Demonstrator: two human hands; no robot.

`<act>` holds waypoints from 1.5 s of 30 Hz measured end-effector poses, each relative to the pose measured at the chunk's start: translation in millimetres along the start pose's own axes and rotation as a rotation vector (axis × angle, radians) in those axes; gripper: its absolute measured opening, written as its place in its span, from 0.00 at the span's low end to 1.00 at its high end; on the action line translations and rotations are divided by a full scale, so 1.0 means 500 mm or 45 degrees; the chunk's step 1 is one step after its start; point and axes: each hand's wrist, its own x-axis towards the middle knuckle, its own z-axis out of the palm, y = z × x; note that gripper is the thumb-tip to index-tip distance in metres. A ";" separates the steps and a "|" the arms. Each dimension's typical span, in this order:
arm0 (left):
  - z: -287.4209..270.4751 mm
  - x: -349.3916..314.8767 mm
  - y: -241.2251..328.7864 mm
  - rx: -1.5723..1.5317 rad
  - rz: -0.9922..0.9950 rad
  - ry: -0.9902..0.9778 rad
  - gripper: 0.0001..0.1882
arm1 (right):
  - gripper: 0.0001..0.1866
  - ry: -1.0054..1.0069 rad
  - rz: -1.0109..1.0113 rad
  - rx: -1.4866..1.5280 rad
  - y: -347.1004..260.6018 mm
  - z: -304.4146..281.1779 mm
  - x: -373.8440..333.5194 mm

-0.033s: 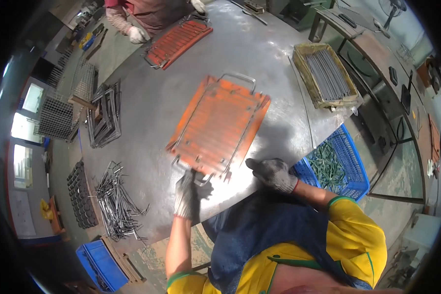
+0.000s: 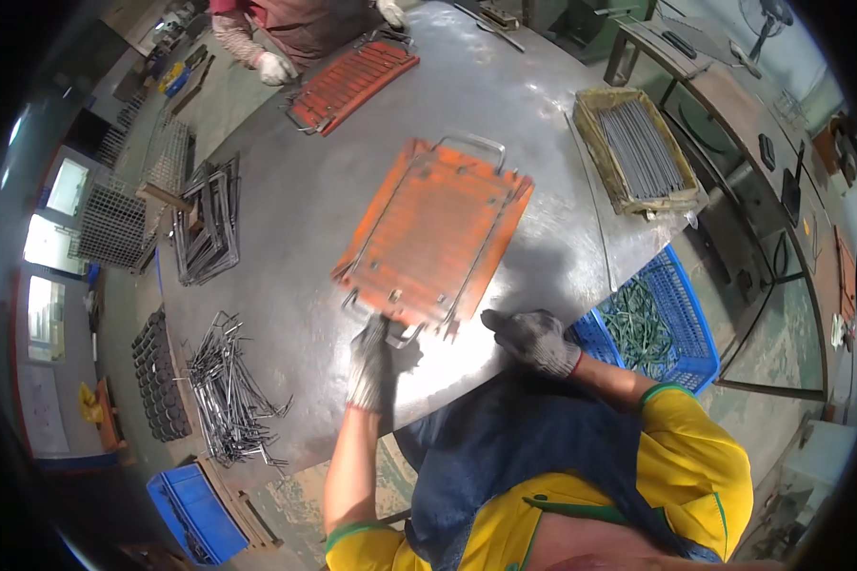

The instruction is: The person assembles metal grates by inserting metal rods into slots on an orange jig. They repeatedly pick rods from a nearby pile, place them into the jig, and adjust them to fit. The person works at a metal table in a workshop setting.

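Note:
My left hand (image 2: 367, 366), in a pale knitted glove with dark fingers, is closed on the near edge of an orange slatted metal plate (image 2: 430, 238). Grey wire rods lie along the plate's two long sides, and bent wire loops stick out at its far and near ends. Motion blurs the plate, which is tilted over the steel table (image 2: 286, 219). My right hand (image 2: 535, 341), gloved alike, hovers by the table's near edge beside the plate's near right corner. Its fingers are apart and hold nothing I can see.
Bent wire rods (image 2: 227, 385) are heaped at the left, near wire frames (image 2: 207, 224). A box of straight rods (image 2: 638, 147) sits at the right above a blue crate (image 2: 703, 352) of green strips. Across the table, a co-worker's gloved hand (image 2: 276, 68) is near another orange plate (image 2: 352, 84).
The orange plate and my left hand have shifted slightly to the right. My right hand has hardly moved.

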 end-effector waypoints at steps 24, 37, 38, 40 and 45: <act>-0.063 0.126 0.055 1.472 1.281 0.786 0.15 | 0.19 0.121 -0.023 -0.037 0.002 0.016 0.069; 0.013 0.324 0.188 0.393 0.942 1.409 0.29 | 0.17 0.295 -0.098 0.177 -0.004 0.005 0.074; -0.022 0.354 0.189 0.867 0.790 1.400 0.22 | 0.17 0.297 -0.080 0.174 -0.009 0.002 0.070; -0.110 0.418 0.174 1.349 0.713 1.455 0.17 | 0.17 0.107 0.112 0.046 -0.023 -0.007 0.070; -0.099 0.282 0.144 1.508 0.588 1.112 0.16 | 0.21 0.252 -0.155 0.230 0.046 -0.017 0.080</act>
